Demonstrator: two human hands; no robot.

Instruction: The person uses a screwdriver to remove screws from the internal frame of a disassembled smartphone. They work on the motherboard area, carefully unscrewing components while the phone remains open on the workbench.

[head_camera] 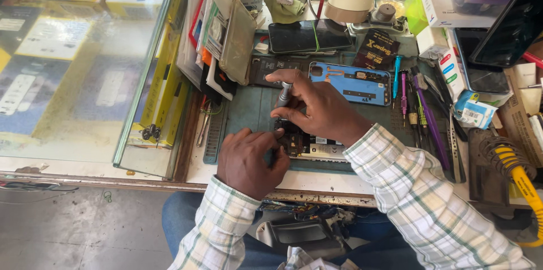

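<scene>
Two hands on an opened phone (302, 144) at the desk's (317, 182) near edge: left hand (249, 160) pins it, right hand (317, 106) pinches a screwdriver (284, 94). Imo light, stiff, fragile inside, so hold by edges.

The right hand (317, 106) and left hand (249, 160) are crowding over the opened phone (300, 143) on the green mat (249, 109), which is offering its only bare patch at ten o'clock from the phone. At twelve o'clock a blue phone back cover (353, 83) and a dark phone (308, 36) are blocking the way, with a tape roll (349, 4) behind them. At three o'clock a row of screwdrivers and tweezers (421, 111) is lying close. At nine o'clock leaning card packets (218, 38) and a glass counter (85, 61) are walling off the side. At six o'clock the bench edge (317, 182) is lying open toward the lap.
</scene>
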